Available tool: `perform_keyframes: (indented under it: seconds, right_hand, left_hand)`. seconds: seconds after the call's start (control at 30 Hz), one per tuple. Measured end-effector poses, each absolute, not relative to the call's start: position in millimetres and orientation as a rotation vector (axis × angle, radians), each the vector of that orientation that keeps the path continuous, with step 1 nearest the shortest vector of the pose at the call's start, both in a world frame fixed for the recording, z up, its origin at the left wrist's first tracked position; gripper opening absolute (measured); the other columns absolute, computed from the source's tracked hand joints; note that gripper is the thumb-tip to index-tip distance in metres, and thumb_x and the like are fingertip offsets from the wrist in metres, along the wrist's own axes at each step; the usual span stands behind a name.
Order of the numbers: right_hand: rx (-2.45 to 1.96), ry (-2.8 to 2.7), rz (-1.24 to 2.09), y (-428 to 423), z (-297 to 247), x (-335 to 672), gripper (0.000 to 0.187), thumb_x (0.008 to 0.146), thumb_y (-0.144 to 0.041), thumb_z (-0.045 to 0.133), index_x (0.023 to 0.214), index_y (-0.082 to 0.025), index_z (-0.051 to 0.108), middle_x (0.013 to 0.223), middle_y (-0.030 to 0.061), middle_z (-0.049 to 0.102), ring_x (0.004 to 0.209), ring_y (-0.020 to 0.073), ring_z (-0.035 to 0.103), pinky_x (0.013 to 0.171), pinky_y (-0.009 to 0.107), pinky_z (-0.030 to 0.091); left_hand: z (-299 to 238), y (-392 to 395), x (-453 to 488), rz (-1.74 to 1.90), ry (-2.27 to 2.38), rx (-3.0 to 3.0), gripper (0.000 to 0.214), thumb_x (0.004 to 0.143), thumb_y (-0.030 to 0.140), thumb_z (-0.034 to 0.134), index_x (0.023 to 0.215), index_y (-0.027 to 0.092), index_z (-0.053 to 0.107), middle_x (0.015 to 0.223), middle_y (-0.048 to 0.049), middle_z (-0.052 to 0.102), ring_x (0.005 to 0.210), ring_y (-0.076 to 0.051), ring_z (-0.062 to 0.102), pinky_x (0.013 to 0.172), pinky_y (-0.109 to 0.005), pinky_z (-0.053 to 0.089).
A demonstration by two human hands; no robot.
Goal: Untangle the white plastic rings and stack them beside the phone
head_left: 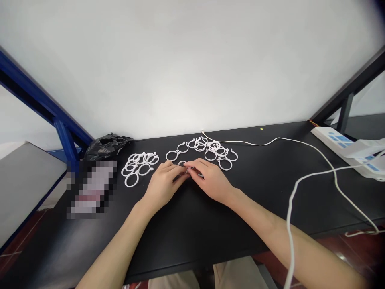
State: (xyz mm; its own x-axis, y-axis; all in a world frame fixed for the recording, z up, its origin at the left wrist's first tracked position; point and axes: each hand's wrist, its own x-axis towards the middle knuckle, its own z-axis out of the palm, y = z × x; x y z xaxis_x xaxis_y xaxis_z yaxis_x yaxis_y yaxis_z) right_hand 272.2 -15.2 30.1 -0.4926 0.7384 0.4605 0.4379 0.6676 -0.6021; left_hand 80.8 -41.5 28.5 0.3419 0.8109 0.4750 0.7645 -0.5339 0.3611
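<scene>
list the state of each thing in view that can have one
left hand: fingers closed on a white ring
right hand: fingers closed on the same white ring
left ring cluster: heaped, overlapping
right ring cluster: heaped, overlapping
black plastic bag: crumpled
thick white cable: slack, curving

Black table (192,233), white rings (214,145), cable (278,138), likely plastic bag (105,147)
</scene>
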Motion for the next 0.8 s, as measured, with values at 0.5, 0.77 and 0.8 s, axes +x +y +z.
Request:
perform_keyframes:
  seconds: [0.5,0.77,0.8]
  right_hand:
    - [-1.041,-2.093,0.575,-9.4,34.7,271.9,0.020,0.099,-0.019,0.047,0.105,-0.022,0.066,0.101,0.0038,0.073,0.095,0.0171,0.069,0.085,0.033,0.055]
    - [-1.024,-2.093,0.612,-7.8,34.1,273.6,0.021,0.098,-0.016,0.046,0.100,-0.021,0.066,0.098,0.0031,0.074,0.092,0.0167,0.070,0.084,0.032,0.055]
    - [-1.029,-2.097,0.606,-8.2,33.9,273.5,0.021,0.098,-0.017,0.046,0.100,-0.022,0.067,0.098,0.0028,0.074,0.093,0.0168,0.070,0.085,0.033,0.055]
  left_hand:
    - [29.2,-41.8,82.9,0.943,1.445,2.514,0.014,0.097,0.025,0.054,0.099,0.020,0.068,0.082,-0.0030,0.068,0.080,-0.019,0.056,0.071,-0.032,0.049]
    - [29.4,-42.9,84.9,0.932,1.420,2.539,0.013,0.097,0.024,0.055,0.099,0.020,0.067,0.082,-0.0020,0.070,0.078,-0.018,0.056,0.073,-0.033,0.049]
    - [29.4,-42.9,84.7,0.932,1.422,2.538,0.013,0.097,0.025,0.055,0.099,0.020,0.067,0.082,-0.0021,0.070,0.078,-0.018,0.056,0.073,-0.033,0.049]
